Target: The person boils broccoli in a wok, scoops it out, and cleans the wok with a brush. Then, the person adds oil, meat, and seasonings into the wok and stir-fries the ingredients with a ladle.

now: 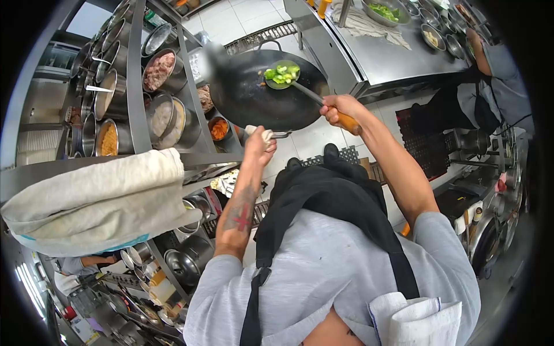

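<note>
My left hand is closed round a wok's handle with a folded pale cloth between. The large dark wok is held out over the tiled floor, with a few small food bits inside. My right hand grips the wooden handle of a ladle. Its round bowl is over the wok and carries green vegetable pieces. Whether the bowl touches the wok's surface, I cannot tell.
At left, shelves hold metal containers of raw meat and orange food. A steel counter at upper right bears a bowl of greens and a cloth. A large beige cloth hangs at left. Another person's arm shows at right.
</note>
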Available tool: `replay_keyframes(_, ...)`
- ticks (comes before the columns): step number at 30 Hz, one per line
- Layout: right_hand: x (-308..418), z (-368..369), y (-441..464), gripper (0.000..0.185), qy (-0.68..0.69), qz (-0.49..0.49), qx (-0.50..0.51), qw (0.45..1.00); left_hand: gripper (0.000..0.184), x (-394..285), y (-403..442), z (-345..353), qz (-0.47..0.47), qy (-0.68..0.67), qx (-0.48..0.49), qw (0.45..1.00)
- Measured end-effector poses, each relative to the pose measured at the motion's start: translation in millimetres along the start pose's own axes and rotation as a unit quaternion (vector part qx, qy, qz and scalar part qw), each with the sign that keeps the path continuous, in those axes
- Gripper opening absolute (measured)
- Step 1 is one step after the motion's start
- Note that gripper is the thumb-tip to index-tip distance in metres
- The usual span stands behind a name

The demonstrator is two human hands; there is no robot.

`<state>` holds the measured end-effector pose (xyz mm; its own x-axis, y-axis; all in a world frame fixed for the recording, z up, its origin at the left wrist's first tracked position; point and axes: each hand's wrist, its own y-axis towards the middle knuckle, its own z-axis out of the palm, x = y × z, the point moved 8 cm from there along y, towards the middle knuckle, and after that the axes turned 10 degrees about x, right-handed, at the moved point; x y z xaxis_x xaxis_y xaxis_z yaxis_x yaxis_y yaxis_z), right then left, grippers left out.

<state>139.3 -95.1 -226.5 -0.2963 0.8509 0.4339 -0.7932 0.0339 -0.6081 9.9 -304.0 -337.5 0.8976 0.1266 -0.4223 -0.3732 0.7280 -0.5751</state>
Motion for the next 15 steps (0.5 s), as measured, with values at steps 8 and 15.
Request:
replay_keyframes(8, 44.8, -14.2, -93.4, 0.05, -0.431, 0.036, -0.107, 0.895, 0.01, 14.7, -79.6, -1.2, -0.03, 0.113, -0.06, 0.991)
replay_keyframes(15, -51.0, -33.5, -62.9, 0.056, -0.358, 0.052, -0.03, 0.932, 0.012, 43.3, -28.6, 0.0, 0.023, 0.184, -0.036, 0.982)
